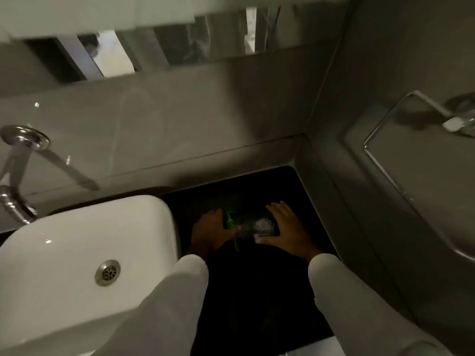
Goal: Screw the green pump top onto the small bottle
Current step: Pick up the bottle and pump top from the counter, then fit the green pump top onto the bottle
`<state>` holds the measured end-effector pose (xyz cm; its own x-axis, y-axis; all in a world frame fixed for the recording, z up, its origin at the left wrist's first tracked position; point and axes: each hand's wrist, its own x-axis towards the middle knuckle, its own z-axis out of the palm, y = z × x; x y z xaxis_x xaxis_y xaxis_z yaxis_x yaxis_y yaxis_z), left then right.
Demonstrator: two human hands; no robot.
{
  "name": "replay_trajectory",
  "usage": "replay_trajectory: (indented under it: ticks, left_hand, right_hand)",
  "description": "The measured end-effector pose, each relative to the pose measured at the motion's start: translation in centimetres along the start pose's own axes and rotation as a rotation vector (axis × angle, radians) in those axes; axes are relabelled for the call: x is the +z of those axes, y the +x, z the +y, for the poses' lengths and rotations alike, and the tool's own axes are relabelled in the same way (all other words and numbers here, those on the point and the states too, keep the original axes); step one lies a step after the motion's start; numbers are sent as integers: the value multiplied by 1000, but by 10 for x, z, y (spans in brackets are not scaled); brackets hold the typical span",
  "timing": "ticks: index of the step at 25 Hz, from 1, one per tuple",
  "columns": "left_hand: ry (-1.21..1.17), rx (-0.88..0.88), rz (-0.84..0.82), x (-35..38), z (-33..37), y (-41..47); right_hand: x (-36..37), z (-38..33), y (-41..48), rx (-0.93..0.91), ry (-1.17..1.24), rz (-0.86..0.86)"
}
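A small dark bottle [259, 224] lies on its side on the black counter [257, 291], a pale round label facing up. My right hand [288, 229] wraps around its right end. The green pump top [230, 219] is at the bottle's left end, and a thin tube hangs below it toward me. My left hand [210, 231] grips the pump top, thumb under it. The dim light hides whether the pump sits on the bottle's neck or just beside it.
A white basin [64, 253] with a metal drain [107, 272] stands left of the hands, a chrome tap [18, 176] behind it. Grey walls close the counter at back and right. A metal holder [411, 140] is fixed to the right wall. A mirror [154, 42] runs above.
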<state>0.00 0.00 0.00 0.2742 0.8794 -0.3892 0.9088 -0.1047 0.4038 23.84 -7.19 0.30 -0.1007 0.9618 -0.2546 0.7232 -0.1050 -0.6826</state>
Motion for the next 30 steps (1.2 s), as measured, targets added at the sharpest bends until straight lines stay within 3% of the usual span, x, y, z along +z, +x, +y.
replay_trajectory:
  ticks: [4,10,13,16,19,22,30]
  left_hand:
    - [-153,-219,-31,17,4,26]
    - [-251,-286,-32,1,14,48]
    - [-400,-186,292,-41,35,45]
    - [-597,62,563,-83,61,38]
    - [-756,244,573,-95,79,29]
    - [-568,349,623,-92,91,23]
    - [-440,325,531,-64,90,23]
  right_hand:
    - [10,17,17,18,205,50]
    - [-2,20,41,38,181,8]
    - [-9,18,56,54,92,-42]
    - [-13,18,61,72,-4,-52]
    - [-15,16,63,83,-60,-57]
    - [-16,11,64,89,-78,-61]
    - [-16,12,62,99,-68,-61]
